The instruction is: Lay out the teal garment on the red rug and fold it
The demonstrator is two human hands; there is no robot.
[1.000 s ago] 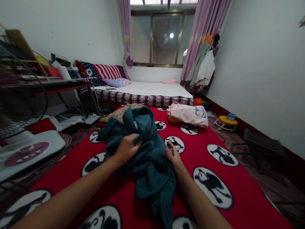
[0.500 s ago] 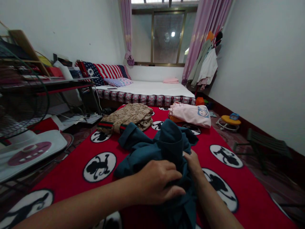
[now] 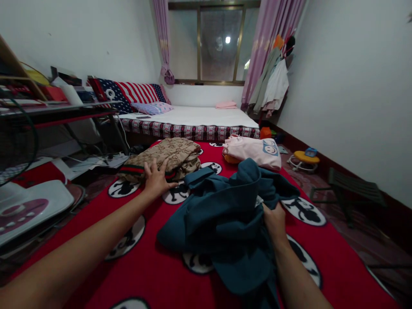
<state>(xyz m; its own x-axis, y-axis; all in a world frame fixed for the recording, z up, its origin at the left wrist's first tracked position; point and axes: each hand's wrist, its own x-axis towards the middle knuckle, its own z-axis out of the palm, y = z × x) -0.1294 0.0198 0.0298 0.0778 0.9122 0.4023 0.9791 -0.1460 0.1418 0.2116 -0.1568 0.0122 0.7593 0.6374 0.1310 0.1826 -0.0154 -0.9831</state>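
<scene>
A dark teal garment point(image 3: 225, 214) lies crumpled on the red blanket point(image 3: 144, 266) with monkey prints. My right hand point(image 3: 274, 219) grips its right side, the fingers closed in the cloth. My left hand point(image 3: 157, 180) is spread with fingers apart at the near edge of a tan patterned garment point(image 3: 174, 150), which has a green and red stripe. Whether those fingertips press on the tan cloth or hover over it, I cannot tell. Beyond the teal garment, toward the right, rests a folded pink garment point(image 3: 251, 150) with a blue face print, on top of something orange.
A bed with a white sheet point(image 3: 193, 113) stands at the back under the window. On the left are a cluttered desk point(image 3: 80, 109) and a white fan base point(image 3: 38, 210). A yellow stool point(image 3: 305, 157) and a dark folding stool point(image 3: 357, 184) stand on the right.
My left hand has left the teal garment and reached forward left to the tan garment, its fingers now spread. The teal garment has spread out and shifted right with my right hand.
</scene>
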